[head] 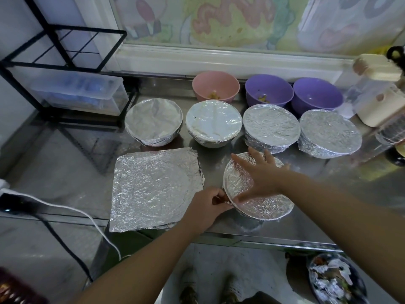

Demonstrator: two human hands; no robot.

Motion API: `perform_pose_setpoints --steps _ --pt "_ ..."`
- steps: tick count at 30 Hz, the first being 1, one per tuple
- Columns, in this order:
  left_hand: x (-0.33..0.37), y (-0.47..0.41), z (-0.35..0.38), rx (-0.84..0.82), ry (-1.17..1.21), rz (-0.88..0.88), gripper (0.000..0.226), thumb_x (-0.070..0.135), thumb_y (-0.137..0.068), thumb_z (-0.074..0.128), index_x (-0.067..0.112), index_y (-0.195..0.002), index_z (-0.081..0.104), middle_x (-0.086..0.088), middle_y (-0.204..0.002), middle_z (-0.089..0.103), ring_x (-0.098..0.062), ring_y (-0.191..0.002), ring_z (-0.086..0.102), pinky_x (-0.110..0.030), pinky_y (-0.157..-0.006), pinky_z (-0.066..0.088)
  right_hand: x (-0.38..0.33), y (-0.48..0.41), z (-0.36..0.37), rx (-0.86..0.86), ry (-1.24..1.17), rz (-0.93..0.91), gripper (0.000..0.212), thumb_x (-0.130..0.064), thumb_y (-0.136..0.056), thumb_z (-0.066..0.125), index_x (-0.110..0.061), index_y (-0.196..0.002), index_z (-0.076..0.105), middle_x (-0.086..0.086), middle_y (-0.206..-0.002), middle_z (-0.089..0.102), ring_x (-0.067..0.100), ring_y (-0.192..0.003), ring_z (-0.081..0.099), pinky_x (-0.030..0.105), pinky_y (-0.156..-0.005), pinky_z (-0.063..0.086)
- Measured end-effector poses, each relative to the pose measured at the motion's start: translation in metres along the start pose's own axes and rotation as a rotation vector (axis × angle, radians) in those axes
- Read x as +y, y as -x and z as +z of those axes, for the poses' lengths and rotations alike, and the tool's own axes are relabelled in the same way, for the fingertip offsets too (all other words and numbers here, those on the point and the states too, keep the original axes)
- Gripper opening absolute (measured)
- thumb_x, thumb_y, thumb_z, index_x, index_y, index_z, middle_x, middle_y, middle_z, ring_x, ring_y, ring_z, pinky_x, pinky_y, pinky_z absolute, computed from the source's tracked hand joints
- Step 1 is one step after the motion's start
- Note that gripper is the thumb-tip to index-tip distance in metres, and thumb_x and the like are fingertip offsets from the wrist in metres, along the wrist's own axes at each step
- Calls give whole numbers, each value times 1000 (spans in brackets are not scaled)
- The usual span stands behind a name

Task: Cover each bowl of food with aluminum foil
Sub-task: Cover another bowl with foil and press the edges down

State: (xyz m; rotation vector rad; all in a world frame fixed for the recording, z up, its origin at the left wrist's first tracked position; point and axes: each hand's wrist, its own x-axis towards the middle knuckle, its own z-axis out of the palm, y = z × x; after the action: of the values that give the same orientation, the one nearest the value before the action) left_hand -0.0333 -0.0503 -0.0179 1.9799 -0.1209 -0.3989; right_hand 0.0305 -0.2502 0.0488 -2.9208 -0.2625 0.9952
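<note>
Bowl in front of me (pixel 263 208) is fully wrapped in foil, so its body and contents are hidden. The same goes for the four covered bowls in the row behind it (pixel 153 121) (pixel 213 122) (pixel 271 128) (pixel 331 134); I can't tell what's inside any of them. The cream containers (pixel 379 106) at the right edge are blurred and partly cut off. A dark tub of foil scraps (pixel 335 279) below the tabletop edge is hard to make out.

My right hand (pixel 260 172) lies flat on the foil top of the front bowl, fingers straight and spread, pressing down and gripping nothing. My left hand (pixel 208 207) is curled at the bowl's left rim, thumb and fingertips pinching the foil edge there.

The front bowl sits near the front edge of the steel tabletop (pixel 306 194), just right of a loose foil sheet (pixel 153 189). The sheet is roughly square, crinkled, lying flat, with its near edge overhanging the tabletop. The foil on all the bowls is wrinkled, drawn into round flat tops and creased down the sides.

At the back against the wall are three uncovered bowls, smooth and round: a pink bowl (pixel 215 86) and a purple bowl (pixel 269 91) with bits of yellowish food, then a second purple bowl (pixel 317 95) whose contents I can't see. At far left is a black wire rack (pixel 65 40) with a clear plastic box (pixel 76 93), and a white cable (pixel 65 209) below.
</note>
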Motion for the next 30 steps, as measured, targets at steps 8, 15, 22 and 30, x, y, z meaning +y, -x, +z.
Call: perform_pose_setpoints --steps 8,15,22,30 --pt "29 -5 -13 -195 495 -510 21 4 -84 76 5 -96 59 -9 -86 74 -15 -77 74 -21 -65 58 -3 3 -1 2 9 -1 131 -89 -56 70 -63 -148 -20 -5 -166 -31 42 -150 -27 86 -106 7" --pt "39 2 -2 -85 894 -797 15 -3 -86 69 -5 -101 68 -15 -86 74 -18 -75 72 -26 -65 60 -3 4 -1 10 -15 -1 130 -86 -58 72 -63 -148 -18 -5 -165 -31 41 -150 -28 86 -105 5" --pt "64 -1 -26 -101 924 -821 32 4 -96 47 -8 -121 62 -18 -120 69 -32 -110 65 -45 -98 52 0 -3 -5 -20 -102 14 137 -93 -41 62 -62 -149 -17 -5 -166 -29 44 -149 -28 86 -107 7" --pt "88 0 -30 -201 899 -810 41 20 -99 38 -5 -126 57 -23 -132 59 -38 -126 52 -49 -121 24 -13 3 -1 -7 -34 43 145 -94 -43 70 -59 -149 -23 -2 -166 -30 45 -149 -27 87 -106 7"
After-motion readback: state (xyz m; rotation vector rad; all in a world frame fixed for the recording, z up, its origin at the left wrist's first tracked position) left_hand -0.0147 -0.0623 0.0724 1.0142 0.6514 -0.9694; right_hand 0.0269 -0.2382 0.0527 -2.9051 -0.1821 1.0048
